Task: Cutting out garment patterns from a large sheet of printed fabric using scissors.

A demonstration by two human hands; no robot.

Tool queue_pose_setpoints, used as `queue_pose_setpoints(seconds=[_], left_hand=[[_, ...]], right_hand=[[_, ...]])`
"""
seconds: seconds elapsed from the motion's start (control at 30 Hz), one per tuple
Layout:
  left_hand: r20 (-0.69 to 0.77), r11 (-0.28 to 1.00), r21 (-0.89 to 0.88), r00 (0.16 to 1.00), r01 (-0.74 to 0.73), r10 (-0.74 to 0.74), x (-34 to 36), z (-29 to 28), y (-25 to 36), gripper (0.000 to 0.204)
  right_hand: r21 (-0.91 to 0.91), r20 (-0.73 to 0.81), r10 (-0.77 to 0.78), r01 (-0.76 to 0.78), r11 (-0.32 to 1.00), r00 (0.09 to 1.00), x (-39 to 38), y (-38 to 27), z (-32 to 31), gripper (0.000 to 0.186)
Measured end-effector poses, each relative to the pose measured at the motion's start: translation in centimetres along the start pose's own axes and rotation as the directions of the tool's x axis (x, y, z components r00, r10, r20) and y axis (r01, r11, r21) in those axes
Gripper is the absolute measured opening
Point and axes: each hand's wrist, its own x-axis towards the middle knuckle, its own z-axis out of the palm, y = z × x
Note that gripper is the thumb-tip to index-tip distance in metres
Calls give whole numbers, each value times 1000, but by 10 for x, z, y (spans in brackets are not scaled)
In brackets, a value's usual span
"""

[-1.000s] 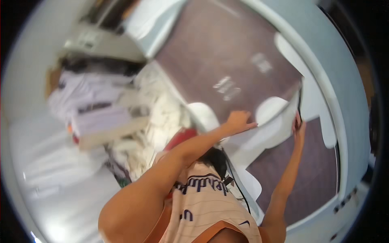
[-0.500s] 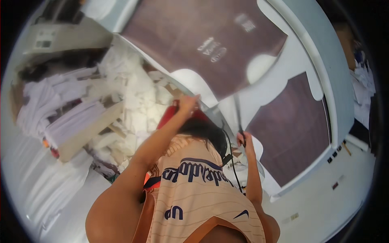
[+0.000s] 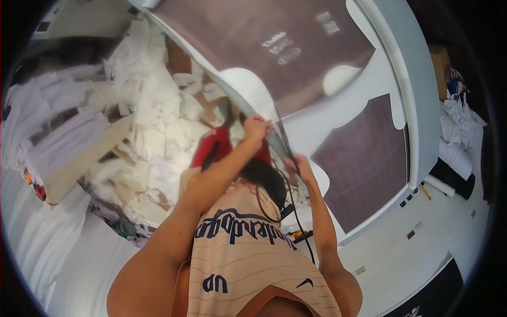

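Observation:
My left hand [image 3: 257, 128] is closed in a pinch on the near edge of a white fabric sheet [image 3: 311, 127], which carries printed dark brown garment shapes. In my right hand [image 3: 302, 168] is a long, slim, dark tool that looks like scissors [image 3: 283, 134], its blades pointing away from me beside the fabric edge. The blades are partly blurred, and whether they are apart cannot be made out. One large brown printed panel [image 3: 248, 31] lies beyond my hands, with a smaller brown panel [image 3: 364, 158] to the right.
Loose white and cream fabric scraps [image 3: 158, 121] heap up on the left, around a box of stacked white cloth [image 3: 74, 148]. A black cord [image 3: 293, 206] hangs before my shirt. A pale rounded table edge [image 3: 417, 95] bounds the fabric; white bags [image 3: 457, 132] lie beyond it.
My right hand has moved left and away from me with the scissors, close to my left hand. My left hand has shifted slightly right, still pinching the fabric edge.

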Motion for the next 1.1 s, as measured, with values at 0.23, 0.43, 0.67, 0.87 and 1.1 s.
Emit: queue_pose_setpoints(seconds=[0.23,0.43,0.67,0.87,1.1], left_hand=[[-6,990,-60,992,-129,129,-9,-1,-10,23],[30,983,-130,990,-132,137,-11,-4,-8,21],[34,977,-57,978,-204,206,-8,-16,-18,21],[14,978,-51,979,-202,203,-5,-20,-18,21],[24,974,-23,974,-225,225,4,-22,-27,19]], right_hand=[[-142,7,-35,35,989,999,14,-16,-5,35],[-144,126,-87,105,984,988,52,-55,-12,37],[-254,268,-112,183,950,957,100,-102,-25,40],[-438,359,-35,201,876,933,132,-162,-32,38],[-650,429,53,267,712,902,182,-225,-36,45]])
